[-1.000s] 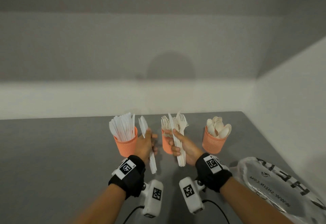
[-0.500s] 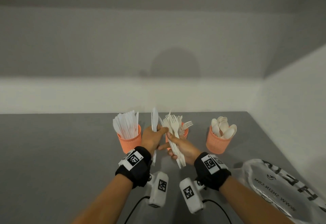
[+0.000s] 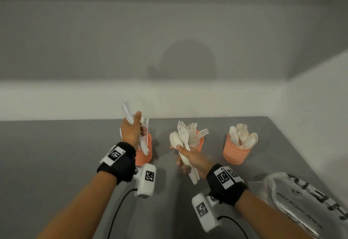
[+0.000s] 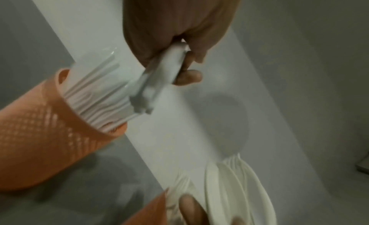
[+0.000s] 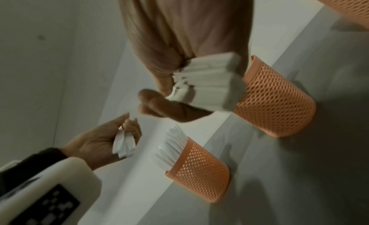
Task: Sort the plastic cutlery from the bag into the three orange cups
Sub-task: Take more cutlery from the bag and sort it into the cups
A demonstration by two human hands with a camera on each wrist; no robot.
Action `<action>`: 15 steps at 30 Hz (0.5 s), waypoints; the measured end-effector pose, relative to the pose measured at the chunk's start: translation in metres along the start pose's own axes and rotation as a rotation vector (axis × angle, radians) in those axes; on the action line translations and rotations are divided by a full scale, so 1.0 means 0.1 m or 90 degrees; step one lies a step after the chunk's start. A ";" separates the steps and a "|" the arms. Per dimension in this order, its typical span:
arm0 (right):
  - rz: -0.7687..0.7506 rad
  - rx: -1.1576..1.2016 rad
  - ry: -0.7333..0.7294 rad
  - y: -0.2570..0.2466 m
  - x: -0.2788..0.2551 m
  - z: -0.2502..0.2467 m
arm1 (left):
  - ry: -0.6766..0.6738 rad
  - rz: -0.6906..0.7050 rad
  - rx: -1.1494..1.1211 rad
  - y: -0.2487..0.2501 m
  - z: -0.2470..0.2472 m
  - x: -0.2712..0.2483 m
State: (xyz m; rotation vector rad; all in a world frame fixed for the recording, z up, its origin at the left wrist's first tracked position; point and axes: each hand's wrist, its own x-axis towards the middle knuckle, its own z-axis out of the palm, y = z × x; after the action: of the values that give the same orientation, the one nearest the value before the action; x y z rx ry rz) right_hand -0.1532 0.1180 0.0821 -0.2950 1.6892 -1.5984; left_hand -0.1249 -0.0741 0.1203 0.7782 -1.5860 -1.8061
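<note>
Three orange cups stand in a row on the gray table (image 3: 56,154): the knife cup (image 3: 144,157), the fork cup (image 3: 200,141) and the spoon cup (image 3: 236,154). The left hand (image 3: 131,131) grips a few white knives (image 3: 126,110) above the knife cup. The right hand (image 3: 192,158) grips a bunch of forks and a spoon (image 3: 181,137). The bag (image 3: 301,199) lies at the right.

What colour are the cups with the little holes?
Orange cups, with a mesh pattern of small holes. Right wrist view shows it best.
</note>
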 end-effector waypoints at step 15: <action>0.058 0.096 0.034 -0.15 0.29 -0.06 | -0.041 0.131 0.098 -0.25 -0.07 0.42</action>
State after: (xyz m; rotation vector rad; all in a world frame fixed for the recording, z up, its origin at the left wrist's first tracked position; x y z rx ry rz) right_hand -0.1816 0.1012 0.0843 -0.0993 1.5888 -1.6677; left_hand -0.1481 -0.1086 0.0926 0.6052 -1.7937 -1.5908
